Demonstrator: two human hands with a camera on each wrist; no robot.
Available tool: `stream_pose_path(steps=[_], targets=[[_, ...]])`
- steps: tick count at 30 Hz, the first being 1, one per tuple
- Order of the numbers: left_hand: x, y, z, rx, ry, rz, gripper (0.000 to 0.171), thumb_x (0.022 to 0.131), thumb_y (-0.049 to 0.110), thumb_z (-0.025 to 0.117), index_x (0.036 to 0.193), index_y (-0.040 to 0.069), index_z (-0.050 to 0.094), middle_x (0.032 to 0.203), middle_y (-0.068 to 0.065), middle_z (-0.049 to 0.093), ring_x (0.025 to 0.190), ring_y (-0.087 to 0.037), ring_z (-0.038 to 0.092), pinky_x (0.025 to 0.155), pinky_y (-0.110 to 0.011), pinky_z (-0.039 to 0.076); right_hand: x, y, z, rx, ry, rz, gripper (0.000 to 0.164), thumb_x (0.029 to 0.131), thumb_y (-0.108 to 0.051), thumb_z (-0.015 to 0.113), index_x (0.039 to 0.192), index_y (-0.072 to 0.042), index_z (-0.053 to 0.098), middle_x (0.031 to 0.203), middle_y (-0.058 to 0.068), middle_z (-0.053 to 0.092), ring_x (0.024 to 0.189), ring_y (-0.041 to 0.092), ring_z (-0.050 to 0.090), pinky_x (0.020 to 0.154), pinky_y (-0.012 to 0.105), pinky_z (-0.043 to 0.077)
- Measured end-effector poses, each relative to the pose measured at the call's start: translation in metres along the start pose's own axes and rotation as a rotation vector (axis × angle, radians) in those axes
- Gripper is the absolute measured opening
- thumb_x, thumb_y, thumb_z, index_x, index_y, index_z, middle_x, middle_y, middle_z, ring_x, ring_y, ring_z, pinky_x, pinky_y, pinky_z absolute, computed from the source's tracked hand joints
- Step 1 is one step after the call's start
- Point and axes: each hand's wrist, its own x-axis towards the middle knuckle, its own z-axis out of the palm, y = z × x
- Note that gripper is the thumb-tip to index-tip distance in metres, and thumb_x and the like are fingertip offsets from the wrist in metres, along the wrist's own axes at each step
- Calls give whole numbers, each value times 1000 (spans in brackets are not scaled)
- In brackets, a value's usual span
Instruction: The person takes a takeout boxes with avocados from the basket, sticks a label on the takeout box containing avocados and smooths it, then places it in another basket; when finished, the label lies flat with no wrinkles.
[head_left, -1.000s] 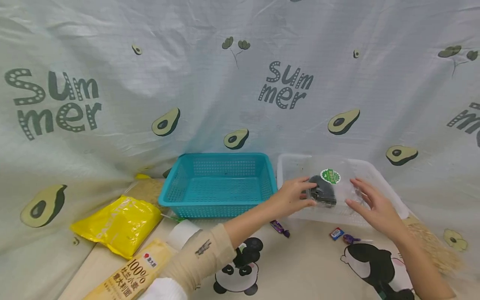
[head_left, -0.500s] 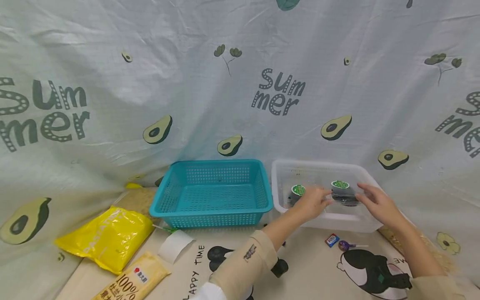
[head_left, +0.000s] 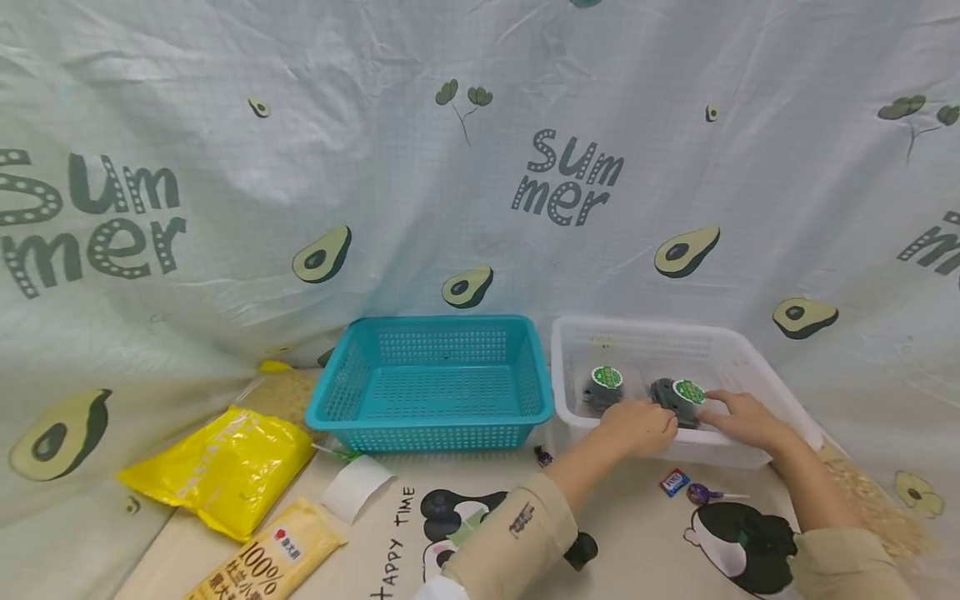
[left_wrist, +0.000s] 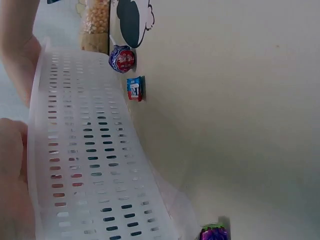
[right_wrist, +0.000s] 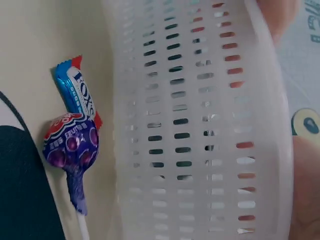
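A clear plastic box (head_left: 669,393) with dark contents and a round green label lies tilted in the white basket (head_left: 780,392). My left hand (head_left: 639,427) reaches over the basket's front rim and grips the box's near left side. At its right side, my right hand (head_left: 742,421) holds it with thumb and fingers. A second such box (head_left: 602,387) sits to the left in the basket. In both wrist views the slotted basket wall hides most of the fingers and the box.
Left of the white basket stands a turquoise basket (head_left: 431,437). A yellow pasta bag (head_left: 225,467), a spaghetti pack (head_left: 266,554) and a white roll (head_left: 356,487) lie at the left. In front are a small wrapped candy (head_left: 674,482) and a lollipop (head_left: 699,494).
Both hands have lowered the clear box from above the white basket down into it. The left hand has moved right and down, and the second box shows beside it.
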Motion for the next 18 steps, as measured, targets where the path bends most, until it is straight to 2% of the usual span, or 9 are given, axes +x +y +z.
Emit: stream_pose_path(steps=[3, 8, 11, 14, 18], targets=[[-1, 2, 2, 34, -44, -23, 41, 94, 46, 20, 127, 39, 44, 129, 23, 43, 124, 1, 34, 96, -28, 37, 3, -3, 2, -9, -49, 27, 57, 88, -32, 47, 118, 16, 43, 114, 41, 43, 104, 56, 38, 79, 61, 37], [-4, 0, 3, 76, -23, -31, 43, 94, 47, 16, 130, 41, 38, 133, 24, 39, 126, 1, 29, 100, -24, 32, 9, -5, 7, -26, -48, 46, 58, 89, -34, 43, 121, 14, 40, 116, 42, 40, 106, 56, 36, 78, 62, 36], [-7, -1, 5, 91, 33, 15, 45, 94, 46, 15, 131, 38, 40, 133, 20, 40, 126, -1, 30, 101, -20, 27, 9, -2, 9, -35, -49, 50, 60, 90, -36, 42, 123, 14, 39, 117, 42, 39, 107, 56, 34, 79, 63, 35], [-12, -1, 5, 110, 128, 72, 44, 95, 45, 17, 128, 35, 45, 131, 17, 44, 125, -2, 34, 100, -18, 28, 6, 1, 9, -50, -27, 47, 60, 90, -36, 43, 122, 14, 40, 117, 42, 39, 106, 56, 34, 79, 64, 34], [-22, -5, 3, 117, 232, 101, 41, 95, 41, 22, 124, 34, 50, 129, 15, 46, 123, -4, 37, 98, -20, 33, 5, 2, 11, -64, 69, 33, 55, 89, -33, 46, 119, 13, 43, 117, 43, 37, 106, 57, 34, 81, 66, 32]])
